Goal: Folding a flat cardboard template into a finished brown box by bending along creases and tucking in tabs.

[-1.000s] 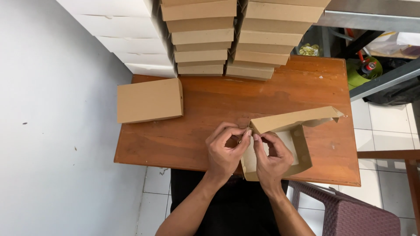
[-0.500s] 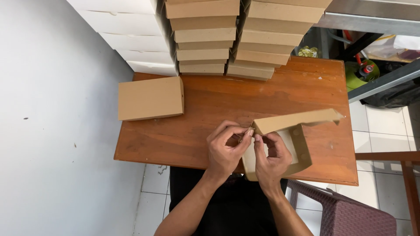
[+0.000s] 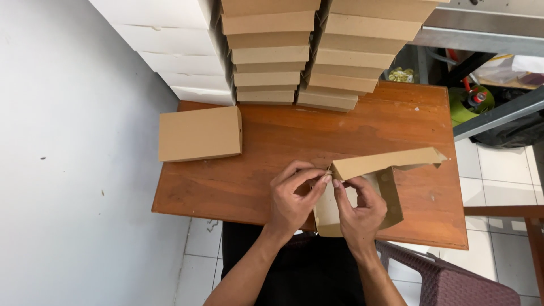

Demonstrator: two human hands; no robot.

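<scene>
A pale grey wall (image 3: 73,170) fills the whole left side of the view, with white tiled floor (image 3: 498,175) showing on the right and below. Against the wall stands a wooden worktop (image 3: 272,147), reddish brown and worn. Along its far edge rise two tall stacks of brown boxes (image 3: 309,54), side by side and touching, with a stack of white boxes (image 3: 170,48) just to their left. A closed brown box (image 3: 199,133) lies flat near the worktop's far left corner, well apart from the hands. Beyond the worktop's right end, a grey metal shelf frame (image 3: 487,39) crosses the upper corner, with a green gas bottle (image 3: 467,105) on the floor beneath it. A purple woven chair (image 3: 447,280) shows at the bottom right, beside the person's dark lap.

Near the front edge of the worktop, slightly right of centre, sits a half-folded brown box (image 3: 391,190), its lid flap standing up and reaching away to the right. The left hand (image 3: 292,198) and right hand (image 3: 360,212) meet at the near-left corner of this box. The left hand's fingers (image 3: 320,182) are pinched together on the corner of the lid flap; the right hand's fingers (image 3: 343,187) are closed on the cardboard just beside them, thumb and forefinger pressing the same corner.
</scene>
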